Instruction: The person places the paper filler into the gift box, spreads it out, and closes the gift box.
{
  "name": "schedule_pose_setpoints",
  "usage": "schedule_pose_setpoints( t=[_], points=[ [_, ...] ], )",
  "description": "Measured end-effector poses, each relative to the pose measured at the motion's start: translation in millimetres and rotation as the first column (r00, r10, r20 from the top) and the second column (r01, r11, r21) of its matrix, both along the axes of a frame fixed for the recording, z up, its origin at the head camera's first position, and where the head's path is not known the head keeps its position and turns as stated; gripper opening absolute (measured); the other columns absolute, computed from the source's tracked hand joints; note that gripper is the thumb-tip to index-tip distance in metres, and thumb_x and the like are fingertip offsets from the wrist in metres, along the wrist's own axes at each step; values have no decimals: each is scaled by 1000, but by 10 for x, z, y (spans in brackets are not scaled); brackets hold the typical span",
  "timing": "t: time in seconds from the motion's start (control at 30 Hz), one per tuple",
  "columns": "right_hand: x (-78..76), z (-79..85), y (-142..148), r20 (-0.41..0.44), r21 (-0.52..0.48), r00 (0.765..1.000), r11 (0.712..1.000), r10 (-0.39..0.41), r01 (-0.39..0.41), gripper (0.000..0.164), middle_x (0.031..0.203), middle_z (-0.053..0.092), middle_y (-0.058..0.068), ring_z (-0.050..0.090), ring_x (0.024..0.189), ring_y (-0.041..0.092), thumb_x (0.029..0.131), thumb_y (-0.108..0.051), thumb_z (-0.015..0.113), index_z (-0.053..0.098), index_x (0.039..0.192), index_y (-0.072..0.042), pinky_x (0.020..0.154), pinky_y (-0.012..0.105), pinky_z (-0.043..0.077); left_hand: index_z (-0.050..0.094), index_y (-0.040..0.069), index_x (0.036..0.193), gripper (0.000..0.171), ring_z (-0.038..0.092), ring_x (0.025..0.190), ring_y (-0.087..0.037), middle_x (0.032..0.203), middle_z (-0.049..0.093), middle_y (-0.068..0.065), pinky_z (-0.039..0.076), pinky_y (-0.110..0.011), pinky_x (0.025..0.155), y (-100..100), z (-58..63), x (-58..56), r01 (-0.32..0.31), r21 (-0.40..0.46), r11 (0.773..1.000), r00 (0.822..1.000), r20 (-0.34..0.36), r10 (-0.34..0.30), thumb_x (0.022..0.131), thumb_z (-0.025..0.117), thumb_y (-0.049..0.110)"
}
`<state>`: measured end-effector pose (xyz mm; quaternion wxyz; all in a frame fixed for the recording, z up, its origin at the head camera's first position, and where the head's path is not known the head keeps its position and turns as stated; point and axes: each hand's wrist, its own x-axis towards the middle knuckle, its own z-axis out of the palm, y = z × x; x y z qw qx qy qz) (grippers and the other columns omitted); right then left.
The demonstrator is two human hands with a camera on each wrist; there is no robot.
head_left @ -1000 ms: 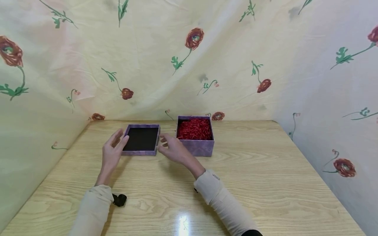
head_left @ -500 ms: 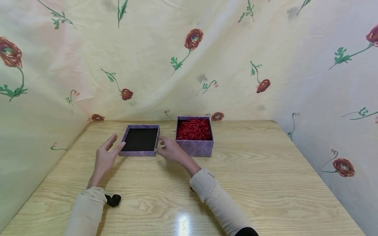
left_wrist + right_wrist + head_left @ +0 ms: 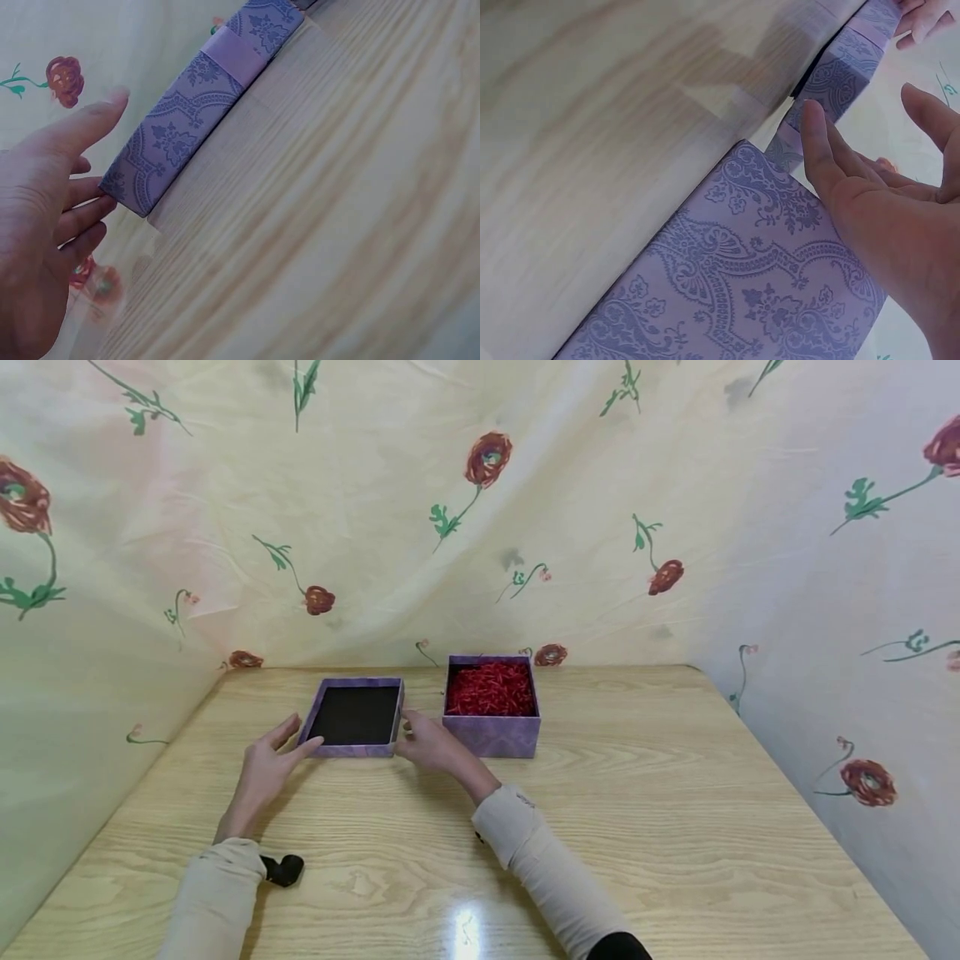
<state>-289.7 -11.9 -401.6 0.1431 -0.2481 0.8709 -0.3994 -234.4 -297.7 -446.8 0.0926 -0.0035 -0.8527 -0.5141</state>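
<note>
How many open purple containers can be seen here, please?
2. The shallow one is between the left hand and the right hand; the deeper box, holding red shreds, stands to its right. I see no others.

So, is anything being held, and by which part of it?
Nothing is clearly held: the left hand touches the left side of the shallow purple tray, and the right hand is at its right side.
</note>
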Motion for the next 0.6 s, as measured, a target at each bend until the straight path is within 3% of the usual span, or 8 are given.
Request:
schedule_pose_setpoints(
  t=[0.23, 0.37, 0.47, 0.6],
  points=[
    [-6, -27, -68, 14, 3, 1000, 1000, -12, 12, 68, 151, 50, 25, 50, 139, 33, 103, -13, 66, 31, 160, 3, 108, 40, 47, 27, -4, 161, 87, 35, 145, -45, 162, 31, -26, 34, -56, 114, -29, -22, -20, 34, -82, 996, 998, 48, -30, 100, 69, 43],
    [-14, -41, -108, -12, 36, 1000, 999, -25, 25, 65, 147, 54, 23, 61, 123, 27, 102, -13, 67, 36, 158, 3, 95, 34, 54, 28, -5, 160, 87, 36, 145, -45, 161, 31, -26, 35, -57, 114, -38, -39, -27, 30, -109, 994, 998, 60, -24, 101, 68, 45],
    [-17, -46, -141, -43, 63, 999, 998, -24, 27, 61, 144, 58, 21, 63, 107, 21, 102, -14, 68, 41, 155, 2, 85, 32, 54, 29, -5, 160, 86, 40, 143, -45, 161, 32, -26, 36, -57, 113, -36, -45, -27, 26, -125, 992, 998, 59, -19, 101, 67, 45],
    [-25, -47, -181, -71, 90, 997, 995, -28, 34, 58, 142, 61, 18, 60, 103, 18, 101, -17, 70, 47, 153, -1, 86, 32, 52, 31, -6, 159, 84, 45, 139, -46, 158, 36, -28, 38, -58, 111, -23, -48, -32, 15, -162, 987, 999, 41, -8, 102, 67, 45]
  ],
)
